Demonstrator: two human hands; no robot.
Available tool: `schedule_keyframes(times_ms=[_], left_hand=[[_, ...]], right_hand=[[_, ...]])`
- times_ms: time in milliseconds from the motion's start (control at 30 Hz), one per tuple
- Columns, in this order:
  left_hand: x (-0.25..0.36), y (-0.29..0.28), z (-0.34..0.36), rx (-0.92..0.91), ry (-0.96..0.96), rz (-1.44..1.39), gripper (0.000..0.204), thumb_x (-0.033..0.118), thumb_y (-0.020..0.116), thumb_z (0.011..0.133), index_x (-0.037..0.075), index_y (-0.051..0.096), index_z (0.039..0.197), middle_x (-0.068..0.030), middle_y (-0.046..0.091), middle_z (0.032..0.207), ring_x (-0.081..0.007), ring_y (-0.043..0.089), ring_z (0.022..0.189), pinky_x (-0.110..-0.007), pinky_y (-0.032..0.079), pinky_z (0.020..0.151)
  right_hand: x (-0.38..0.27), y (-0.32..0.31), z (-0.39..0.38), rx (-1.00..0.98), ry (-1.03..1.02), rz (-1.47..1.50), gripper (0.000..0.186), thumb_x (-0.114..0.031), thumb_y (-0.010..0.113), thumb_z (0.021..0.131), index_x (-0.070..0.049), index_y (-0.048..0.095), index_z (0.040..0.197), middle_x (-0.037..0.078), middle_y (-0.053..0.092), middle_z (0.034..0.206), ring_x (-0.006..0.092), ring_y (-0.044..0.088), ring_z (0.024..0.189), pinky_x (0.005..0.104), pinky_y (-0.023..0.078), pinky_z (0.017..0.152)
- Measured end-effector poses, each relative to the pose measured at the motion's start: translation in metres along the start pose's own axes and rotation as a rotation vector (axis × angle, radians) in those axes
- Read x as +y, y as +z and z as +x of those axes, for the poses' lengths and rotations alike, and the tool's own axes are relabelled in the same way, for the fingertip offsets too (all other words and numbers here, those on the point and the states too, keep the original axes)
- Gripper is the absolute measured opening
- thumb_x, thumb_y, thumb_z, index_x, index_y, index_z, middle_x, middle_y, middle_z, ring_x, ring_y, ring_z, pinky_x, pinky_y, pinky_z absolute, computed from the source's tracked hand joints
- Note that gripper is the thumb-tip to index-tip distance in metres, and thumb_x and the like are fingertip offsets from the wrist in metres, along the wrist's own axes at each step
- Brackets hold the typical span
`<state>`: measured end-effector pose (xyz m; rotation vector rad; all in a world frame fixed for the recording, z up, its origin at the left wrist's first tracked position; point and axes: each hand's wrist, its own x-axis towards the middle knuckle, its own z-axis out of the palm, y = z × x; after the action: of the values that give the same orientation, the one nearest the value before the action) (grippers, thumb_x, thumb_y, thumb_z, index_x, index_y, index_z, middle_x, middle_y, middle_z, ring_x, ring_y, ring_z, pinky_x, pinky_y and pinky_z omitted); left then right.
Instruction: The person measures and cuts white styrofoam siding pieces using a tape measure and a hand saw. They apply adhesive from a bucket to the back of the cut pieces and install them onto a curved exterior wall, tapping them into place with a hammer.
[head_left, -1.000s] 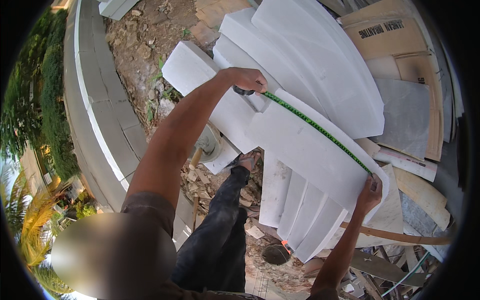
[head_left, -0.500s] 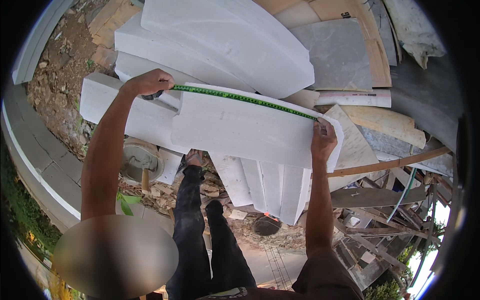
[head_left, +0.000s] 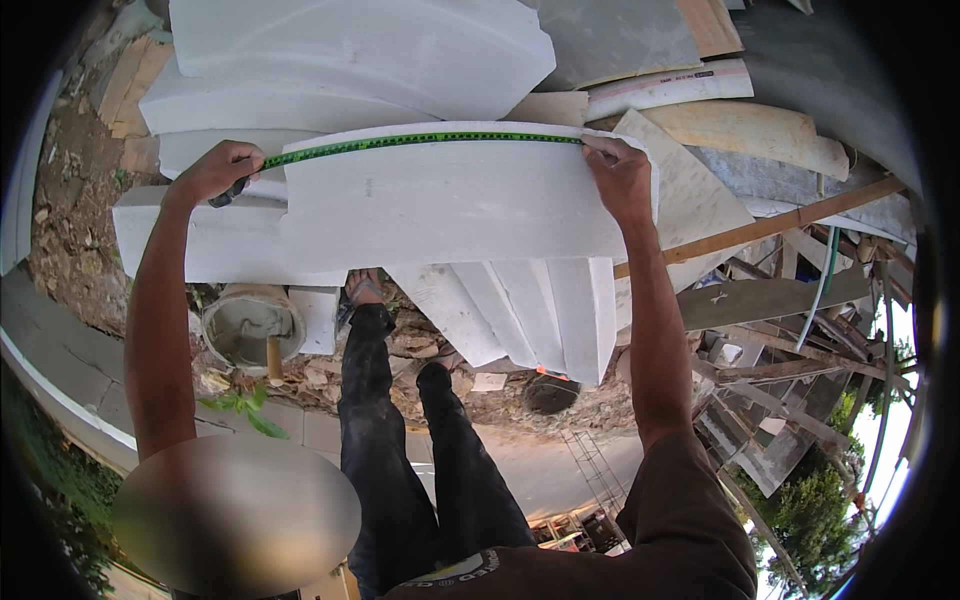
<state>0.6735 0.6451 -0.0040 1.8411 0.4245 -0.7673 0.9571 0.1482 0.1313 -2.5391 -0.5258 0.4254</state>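
Note:
A green tape measure (head_left: pixel 420 139) is stretched along the far edge of a white block slab (head_left: pixel 450 200). My left hand (head_left: pixel 215 170) grips the dark tape case (head_left: pixel 228 195) beyond the slab's left end. My right hand (head_left: pixel 618 182) pinches the tape at the slab's right end, resting on the white surface. The slab lies over more white blocks, among them a longer piece (head_left: pixel 190 245) on the left and narrow ones (head_left: pixel 520 310) underneath.
A bucket of grey mix (head_left: pixel 240 325) with a wooden handle sits at lower left beside my legs. Stacked boards (head_left: pixel 700 180), a long wooden strip (head_left: pixel 805 212) and jumbled scrap timber (head_left: pixel 780 370) fill the right. Rubble ground (head_left: pixel 60 200) and a concrete kerb (head_left: pixel 50 330) lie left.
My view has turned, so the slab and tape now run nearly level across it and sit higher in the picture. Both hands keep hold of the tape.

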Motion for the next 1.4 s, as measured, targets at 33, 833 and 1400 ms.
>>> schedule_keyframes(times_ms=[33, 833, 1400], left_hand=[[0.002, 0.001, 0.0, -0.003, -0.012, -0.002, 0.027, 0.027, 0.058, 0.1, 0.003, 0.069, 0.095, 0.0038, 0.06, 0.076, -0.0049, 0.048, 0.067, -0.025, 0.041, 0.061], [0.128, 0.243, -0.248, -0.522, -0.281, 0.009, 0.024, 0.023, 0.067, 0.094, -0.001, 0.066, 0.097, -0.0032, 0.055, 0.071, -0.0095, 0.049, 0.066, -0.032, 0.042, 0.06], [0.202, 0.51, -0.245, -0.449, -0.174, 0.022, 0.027, 0.026, 0.062, 0.098, 0.001, 0.066, 0.108, -0.0042, 0.068, 0.093, -0.0088, 0.056, 0.074, -0.029, 0.047, 0.065]], right_hand=[[0.002, 0.001, -0.001, 0.007, -0.028, -0.007, 0.021, -0.007, 0.071, 0.09, 0.002, 0.077, 0.109, 0.017, 0.077, 0.096, 0.0221, 0.074, 0.083, 0.0315, 0.057, 0.079], [0.09, -0.015, -0.378, 0.118, 0.127, 0.234, 0.025, 0.003, 0.056, 0.093, 0.002, 0.065, 0.116, 0.016, 0.058, 0.097, 0.0281, 0.061, 0.083, 0.0391, 0.052, 0.074], [0.292, 0.076, -0.563, 0.502, 1.072, 1.296, 0.056, -0.038, 0.06, 0.105, -0.01, 0.038, 0.148, 0.012, 0.067, 0.109, 0.0156, 0.066, 0.084, 0.0311, 0.056, 0.066]])
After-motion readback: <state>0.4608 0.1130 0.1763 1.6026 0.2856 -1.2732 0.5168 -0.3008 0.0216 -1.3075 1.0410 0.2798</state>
